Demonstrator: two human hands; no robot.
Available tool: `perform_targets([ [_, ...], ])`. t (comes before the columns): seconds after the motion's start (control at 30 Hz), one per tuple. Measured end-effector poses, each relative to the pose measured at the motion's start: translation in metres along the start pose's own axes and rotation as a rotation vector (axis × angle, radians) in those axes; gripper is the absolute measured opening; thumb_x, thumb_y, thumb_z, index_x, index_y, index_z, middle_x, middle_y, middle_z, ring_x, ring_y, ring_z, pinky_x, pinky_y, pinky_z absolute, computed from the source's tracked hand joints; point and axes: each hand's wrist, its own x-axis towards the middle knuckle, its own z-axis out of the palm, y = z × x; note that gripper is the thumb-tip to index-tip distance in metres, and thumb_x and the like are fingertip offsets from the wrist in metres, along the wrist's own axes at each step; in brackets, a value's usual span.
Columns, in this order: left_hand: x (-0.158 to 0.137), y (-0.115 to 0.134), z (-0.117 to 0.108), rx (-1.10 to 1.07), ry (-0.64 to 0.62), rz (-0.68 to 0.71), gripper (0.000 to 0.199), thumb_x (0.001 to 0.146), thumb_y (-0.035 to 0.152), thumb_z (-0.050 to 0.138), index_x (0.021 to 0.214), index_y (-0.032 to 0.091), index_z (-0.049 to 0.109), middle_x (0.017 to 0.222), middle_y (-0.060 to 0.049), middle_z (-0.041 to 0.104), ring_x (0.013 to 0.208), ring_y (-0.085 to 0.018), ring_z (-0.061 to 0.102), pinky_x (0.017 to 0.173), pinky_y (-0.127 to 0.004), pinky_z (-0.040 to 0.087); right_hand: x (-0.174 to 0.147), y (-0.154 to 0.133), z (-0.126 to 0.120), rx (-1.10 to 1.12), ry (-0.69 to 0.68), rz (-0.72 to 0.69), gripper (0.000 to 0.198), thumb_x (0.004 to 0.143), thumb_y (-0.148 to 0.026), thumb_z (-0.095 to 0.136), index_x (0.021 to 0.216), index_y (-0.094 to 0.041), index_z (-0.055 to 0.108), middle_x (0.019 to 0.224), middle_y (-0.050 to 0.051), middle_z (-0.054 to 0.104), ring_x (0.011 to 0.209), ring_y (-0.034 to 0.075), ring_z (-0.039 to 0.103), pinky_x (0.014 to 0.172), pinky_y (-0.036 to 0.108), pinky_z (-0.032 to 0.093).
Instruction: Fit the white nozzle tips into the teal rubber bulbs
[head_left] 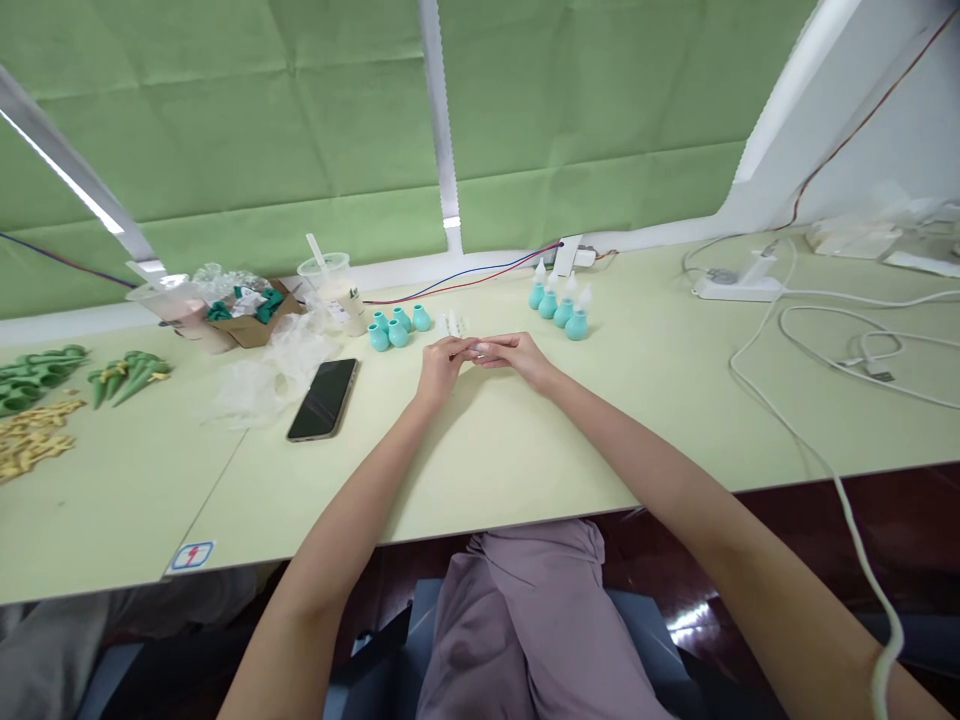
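My left hand (441, 364) and my right hand (519, 358) meet over the middle of the table, fingertips pinched together. Whatever lies between them is too small and covered to make out. Just behind my left hand are some small whitish pieces (452, 323). To the left stands a group of several small teal vase-shaped pieces (397, 332), open at the top. Behind and right of my right hand, several similar teal pieces (576, 325) carry clear, flame-shaped tips (585, 296).
On the left are a black phone (324, 399), crumpled plastic bags (274, 365), drink cups (341, 290) and a cardboard box (262, 325). Green pieces (127, 377) and yellow pieces (34, 440) lie farther left. A power strip (739, 287) and a white cable (806, 440) occupy the right.
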Motion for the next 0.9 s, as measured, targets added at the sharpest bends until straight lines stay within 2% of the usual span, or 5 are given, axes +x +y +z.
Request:
perform_targets([
  [0.43, 0.000, 0.000, 0.004, 0.013, -0.044, 0.010, 0.023, 0.077, 0.015, 0.057, 0.094, 0.022, 0.072, 0.084, -0.005, 0.068, 0.077, -0.016, 0.060, 0.075, -0.028, 0.046, 0.003, 0.004, -0.001, -0.002, 0.063, 0.013, 0.033, 0.057, -0.038, 0.080, 0.079, -0.016, 0.070, 0.075, 0.005, 0.071, 0.074, 0.019, 0.069, 0.080, 0.035, 0.055],
  [0.6, 0.002, 0.001, 0.005, -0.167, 0.029, -0.119, 0.030, 0.075, 0.026, 0.063, 0.103, 0.019, 0.068, 0.090, -0.006, 0.067, 0.072, -0.014, 0.059, 0.069, -0.027, 0.048, 0.006, 0.010, -0.001, 0.057, 0.066, 0.038, 0.032, 0.068, -0.045, 0.071, 0.086, -0.020, 0.065, 0.087, 0.004, 0.071, 0.084, 0.018, 0.068, 0.080, 0.032, 0.053],
  [0.73, 0.004, -0.001, 0.007, -0.244, 0.029, -0.199, 0.028, 0.071, 0.034, 0.066, 0.094, 0.017, 0.070, 0.093, -0.007, 0.067, 0.072, -0.014, 0.058, 0.067, -0.025, 0.047, 0.006, 0.016, 0.003, 0.091, 0.020, 0.095, 0.037, 0.073, -0.051, 0.063, 0.097, -0.025, 0.054, 0.101, 0.002, 0.068, 0.091, 0.018, 0.067, 0.073, 0.030, 0.053],
  [0.83, 0.005, -0.004, 0.008, -0.286, 0.027, -0.245, 0.029, 0.070, 0.039, 0.066, 0.089, 0.017, 0.068, 0.096, -0.007, 0.067, 0.075, -0.014, 0.058, 0.071, -0.026, 0.046, 0.006, 0.012, 0.005, 0.005, -0.008, 0.107, 0.038, 0.075, -0.055, 0.059, 0.096, -0.025, 0.050, 0.105, 0.003, 0.066, 0.087, 0.018, 0.067, 0.066, 0.028, 0.052],
  [0.9, 0.004, -0.006, 0.008, -0.353, 0.015, -0.266, 0.032, 0.072, 0.044, 0.063, 0.091, 0.017, 0.065, 0.102, -0.007, 0.066, 0.085, -0.016, 0.059, 0.078, -0.027, 0.046, 0.008, 0.008, 0.002, -0.129, 0.046, 0.061, 0.037, 0.077, -0.055, 0.055, 0.097, -0.025, 0.049, 0.102, 0.003, 0.067, 0.078, 0.017, 0.066, 0.060, 0.027, 0.050],
])
